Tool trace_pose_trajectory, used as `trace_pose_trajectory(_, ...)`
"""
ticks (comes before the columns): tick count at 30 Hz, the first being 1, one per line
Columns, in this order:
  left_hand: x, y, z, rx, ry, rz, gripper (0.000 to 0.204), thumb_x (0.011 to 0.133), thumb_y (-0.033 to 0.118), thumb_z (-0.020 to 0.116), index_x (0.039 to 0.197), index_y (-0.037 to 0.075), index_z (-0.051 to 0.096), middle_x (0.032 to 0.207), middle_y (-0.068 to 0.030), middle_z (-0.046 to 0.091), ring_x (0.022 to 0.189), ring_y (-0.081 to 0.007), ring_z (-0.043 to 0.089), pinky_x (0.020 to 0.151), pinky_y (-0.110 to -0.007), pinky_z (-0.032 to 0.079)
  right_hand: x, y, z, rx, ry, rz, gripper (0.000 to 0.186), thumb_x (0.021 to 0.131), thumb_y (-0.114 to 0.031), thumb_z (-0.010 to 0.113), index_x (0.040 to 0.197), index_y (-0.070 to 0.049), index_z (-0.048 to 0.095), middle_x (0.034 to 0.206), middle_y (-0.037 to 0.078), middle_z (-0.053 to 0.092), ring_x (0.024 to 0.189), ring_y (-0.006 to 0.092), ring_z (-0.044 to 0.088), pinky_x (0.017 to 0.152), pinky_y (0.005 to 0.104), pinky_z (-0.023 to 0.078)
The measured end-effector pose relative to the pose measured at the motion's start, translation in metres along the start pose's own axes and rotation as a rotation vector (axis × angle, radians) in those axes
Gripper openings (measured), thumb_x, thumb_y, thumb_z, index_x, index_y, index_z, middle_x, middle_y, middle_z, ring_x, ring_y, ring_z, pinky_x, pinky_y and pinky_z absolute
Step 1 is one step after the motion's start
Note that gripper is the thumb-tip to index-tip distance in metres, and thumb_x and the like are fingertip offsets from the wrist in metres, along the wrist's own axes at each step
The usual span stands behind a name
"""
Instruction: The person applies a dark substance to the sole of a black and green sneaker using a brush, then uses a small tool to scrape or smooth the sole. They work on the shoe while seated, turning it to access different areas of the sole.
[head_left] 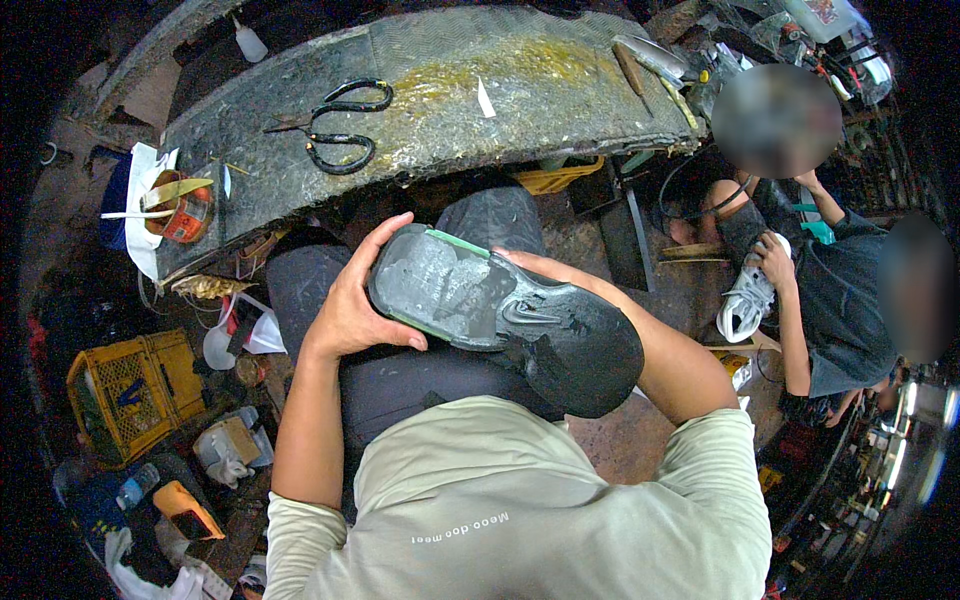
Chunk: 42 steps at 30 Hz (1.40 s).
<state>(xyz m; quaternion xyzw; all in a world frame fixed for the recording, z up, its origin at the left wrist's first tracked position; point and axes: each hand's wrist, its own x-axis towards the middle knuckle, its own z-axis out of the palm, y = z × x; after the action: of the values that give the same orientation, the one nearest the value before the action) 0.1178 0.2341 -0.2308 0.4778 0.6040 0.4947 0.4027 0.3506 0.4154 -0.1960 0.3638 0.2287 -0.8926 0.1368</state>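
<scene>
A yellow crate (135,395) stands at far left, below a red tin (187,214) on the left end of the tabletop (450,145). Black-handled scissors (310,126) lie farther along it. Over the person's lap, the left hand (360,300) pinches one end of a black shoe sole (465,295), thumb on the near edge, fingers along the far edge. The right hand (535,266) meets the sole's far edge; its fingers are mostly hidden, so their closure cannot be told. At right, a co-worker's hand (773,262) holds a pale shoe (748,300).
</scene>
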Motion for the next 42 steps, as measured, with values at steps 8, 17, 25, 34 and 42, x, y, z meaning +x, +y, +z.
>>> trace_pose_trajectory(8,-0.008,-0.012,0.002,0.048,0.071,0.017,0.127,0.04,0.036,0.103,0.15,0.005,0.048,0.148,-0.0111,0.053,0.138,-0.0265,0.05,0.119,-0.04,0.035,-0.006,-0.002,-0.01,-0.08,0.055,0.074,0.056,0.1,-0.057,0.06,0.129,-0.01,0.068,0.122,0.01,0.074,0.103,0.0247,0.072,0.095,0.0414,0.056)
trace_pose_trajectory(17,-0.041,-0.057,0.004,0.055,0.417,0.005,0.126,0.045,0.045,0.101,0.148,0.002,0.043,0.137,-0.0103,0.053,0.128,-0.0261,0.052,0.114,-0.04,0.037,-0.075,-0.033,-0.129,-0.198,0.706,-0.803,0.021,0.096,-0.025,0.076,0.093,-0.009,0.063,0.087,0.003,0.067,0.076,0.0138,0.066,0.065,0.0301,0.058)
trace_pose_trajectory(25,-0.043,-0.08,0.007,0.037,0.438,0.053,0.13,0.05,0.052,0.098,0.152,0.004,0.033,0.143,-0.0126,0.043,0.134,-0.0282,0.046,0.117,-0.042,0.033,-0.191,-0.06,-0.292,-0.154,1.317,-1.329,0.021,0.1,-0.026,0.071,0.093,-0.008,0.063,0.077,0.003,0.065,0.067,0.0141,0.067,0.056,0.029,0.058)
trace_pose_trajectory(34,-0.041,-0.084,0.008,-0.085,0.411,0.05,0.127,0.052,0.047,0.099,0.152,0.005,0.034,0.143,-0.0103,0.044,0.134,-0.026,0.046,0.116,-0.04,0.035,-0.281,-0.065,-0.382,-0.634,1.958,-1.047,0.049,0.094,-0.027,0.071,0.133,-0.001,0.058,0.119,0.019,0.066,0.105,0.0338,0.064,0.088,0.0443,0.052)
trace_pose_trajectory(42,-0.038,-0.085,0.006,-0.031,0.413,0.04,0.127,0.052,0.046,0.099,0.153,0.004,0.034,0.143,-0.01,0.046,0.134,-0.0261,0.047,0.116,-0.04,0.034,-0.3,-0.117,-0.298,-1.358,2.292,-1.064,0.076,0.084,-0.028,0.081,0.148,-0.005,0.047,0.14,0.02,0.056,0.13,0.0399,0.052,0.11,0.0481,0.042)
